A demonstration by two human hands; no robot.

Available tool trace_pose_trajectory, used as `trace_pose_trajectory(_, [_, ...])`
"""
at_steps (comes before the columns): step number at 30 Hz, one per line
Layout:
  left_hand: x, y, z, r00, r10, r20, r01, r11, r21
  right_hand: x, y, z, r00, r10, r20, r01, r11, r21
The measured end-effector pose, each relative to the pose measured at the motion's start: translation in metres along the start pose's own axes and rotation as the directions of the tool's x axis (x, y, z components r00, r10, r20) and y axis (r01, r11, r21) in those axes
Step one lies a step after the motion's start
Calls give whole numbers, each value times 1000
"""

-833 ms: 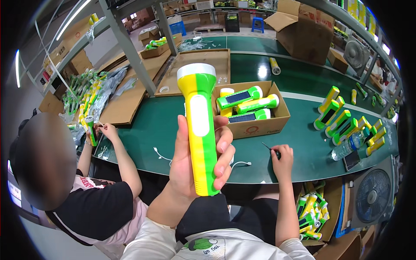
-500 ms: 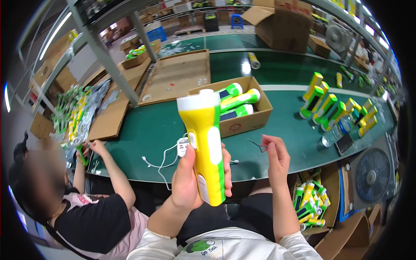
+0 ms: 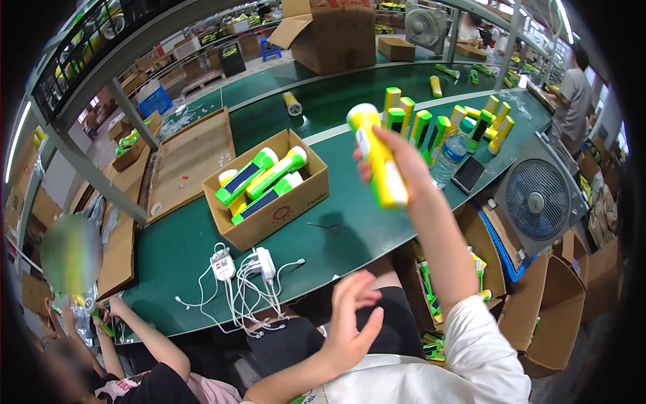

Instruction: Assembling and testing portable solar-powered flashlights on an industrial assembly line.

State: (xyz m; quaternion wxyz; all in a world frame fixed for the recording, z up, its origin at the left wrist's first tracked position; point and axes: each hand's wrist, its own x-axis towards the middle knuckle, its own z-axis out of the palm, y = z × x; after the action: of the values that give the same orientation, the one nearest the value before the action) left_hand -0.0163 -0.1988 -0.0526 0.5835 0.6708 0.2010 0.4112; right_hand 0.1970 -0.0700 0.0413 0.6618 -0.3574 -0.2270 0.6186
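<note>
My right hand [image 3: 409, 161] is raised over the table's right part, closed round a yellow and green flashlight [image 3: 378, 158] with a white head. The flashlight stands tilted, head up and towards the left. Below it, near my lap, my left hand [image 3: 353, 320] is held with fingers apart and nothing in it. A thin dark wire [image 3: 326, 227] lies on the green table between the hands and an open cardboard box [image 3: 282, 219], which holds several similar flashlights [image 3: 276, 172]. Farther right, a group of upright flashlights [image 3: 420, 128] stands behind my right hand.
White charger blocks with tangled cables [image 3: 264, 264] lie at the front edge. A water bottle [image 3: 452, 153] and a phone [image 3: 469, 175] are at the right, near a fan [image 3: 536, 202]. A carton of flashlights [image 3: 431, 283] stands below the table. A co-worker's arms [image 3: 151, 337] are at left.
The flashlight has passed from my left hand to my right and moved rightward. The dark wire, before at my right hand, now lies on the table. The view has turned right.
</note>
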Motion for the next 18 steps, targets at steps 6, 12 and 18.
trace_pose_trajectory(6, [-35, -47, 23, 846, -389, 366, 509, 793, -334, 70, -116, -69, 958, 286, 39, -286, 958, -3])
trace_pose_trajectory(12, [-35, -52, 33, 773, -424, 473, 585, 764, -271, 83, -146, -88, 928, 372, 34, -370, 928, -45])
trace_pose_trajectory(18, [-34, -58, 36, 771, -408, 490, 579, 770, -269, 86, -163, -90, 916, 397, -54, -398, 917, -12])
